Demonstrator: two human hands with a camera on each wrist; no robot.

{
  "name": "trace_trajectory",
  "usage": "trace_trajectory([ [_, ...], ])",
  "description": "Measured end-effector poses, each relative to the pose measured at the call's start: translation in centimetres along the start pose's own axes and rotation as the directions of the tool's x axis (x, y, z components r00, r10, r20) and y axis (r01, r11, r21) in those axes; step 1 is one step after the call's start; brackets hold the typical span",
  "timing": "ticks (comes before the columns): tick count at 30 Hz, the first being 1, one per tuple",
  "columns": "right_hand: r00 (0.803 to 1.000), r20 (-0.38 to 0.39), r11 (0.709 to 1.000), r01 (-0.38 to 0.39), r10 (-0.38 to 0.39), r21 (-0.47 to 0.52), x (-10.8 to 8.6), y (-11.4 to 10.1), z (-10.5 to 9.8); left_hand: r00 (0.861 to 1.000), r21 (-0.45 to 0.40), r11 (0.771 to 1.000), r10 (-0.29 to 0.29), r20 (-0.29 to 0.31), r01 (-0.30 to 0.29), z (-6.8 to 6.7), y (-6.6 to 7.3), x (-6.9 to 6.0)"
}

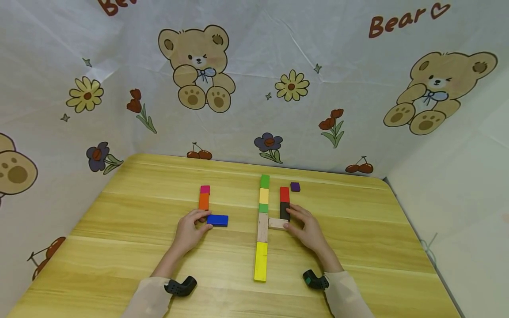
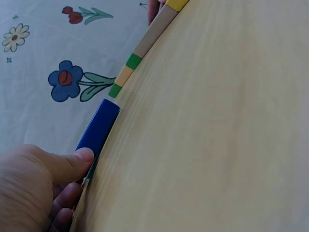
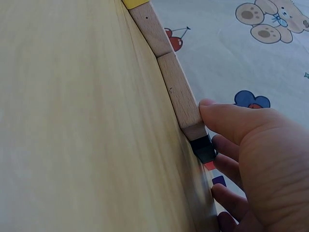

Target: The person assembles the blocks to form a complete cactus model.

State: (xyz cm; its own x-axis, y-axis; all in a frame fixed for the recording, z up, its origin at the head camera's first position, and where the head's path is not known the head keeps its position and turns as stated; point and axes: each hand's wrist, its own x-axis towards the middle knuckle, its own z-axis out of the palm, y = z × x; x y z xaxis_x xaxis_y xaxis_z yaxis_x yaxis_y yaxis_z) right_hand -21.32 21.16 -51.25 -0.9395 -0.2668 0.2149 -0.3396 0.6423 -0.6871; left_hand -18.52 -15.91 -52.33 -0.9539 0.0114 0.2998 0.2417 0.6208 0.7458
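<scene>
The left hand (image 1: 191,229) pinches the left end of the blue block (image 1: 217,220) between thumb and fingers; just beyond those fingertips lie the orange block (image 1: 203,201) and pink block (image 1: 204,189). The right hand (image 1: 308,229), thumb and fingers spread apart, has its thumb at the right end of the wooden block (image 1: 277,223) and fingers beside the black block (image 1: 284,211). Past them lie the red block (image 1: 284,194) and purple block (image 1: 295,187). Between both hands runs a straight row of blocks (image 1: 263,228).
</scene>
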Motion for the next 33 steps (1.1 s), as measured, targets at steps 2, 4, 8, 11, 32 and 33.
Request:
trace_trajectory([
  [2,1.0,-0.003,1.0,0.001,-0.001,-0.002,0.0,0.0,0.0,1.0,-0.004,1.0,-0.003,0.003,0.004,0.0,0.1,0.0],
  [4,1.0,-0.007,1.0,0.002,-0.002,-0.004,-0.1,0.0,-0.1,1.0,-0.008,1.0,-0.007,0.008,0.007,0.0,0.2,0.1],
  [8,1.0,-0.006,1.0,-0.002,0.002,-0.008,-0.1,0.1,-0.2,1.0,-0.021,1.0,-0.01,0.011,0.01,0.1,0.3,0.2],
  [11,1.0,0.003,1.0,-0.016,0.016,-0.005,-0.2,0.2,-0.3,1.0,-0.051,0.999,0.001,-0.006,-0.002,0.3,0.5,0.3],
  [32,1.0,-0.006,1.0,0.009,-0.01,-0.003,0.0,0.0,-0.1,0.999,-0.128,0.99,-0.052,0.01,0.053,5.6,3.7,8.2],
  [33,1.0,-0.007,1.0,0.009,-0.009,-0.002,-0.1,0.0,-0.1,0.998,-0.122,0.991,-0.059,0.025,0.062,5.9,3.6,8.4],
])
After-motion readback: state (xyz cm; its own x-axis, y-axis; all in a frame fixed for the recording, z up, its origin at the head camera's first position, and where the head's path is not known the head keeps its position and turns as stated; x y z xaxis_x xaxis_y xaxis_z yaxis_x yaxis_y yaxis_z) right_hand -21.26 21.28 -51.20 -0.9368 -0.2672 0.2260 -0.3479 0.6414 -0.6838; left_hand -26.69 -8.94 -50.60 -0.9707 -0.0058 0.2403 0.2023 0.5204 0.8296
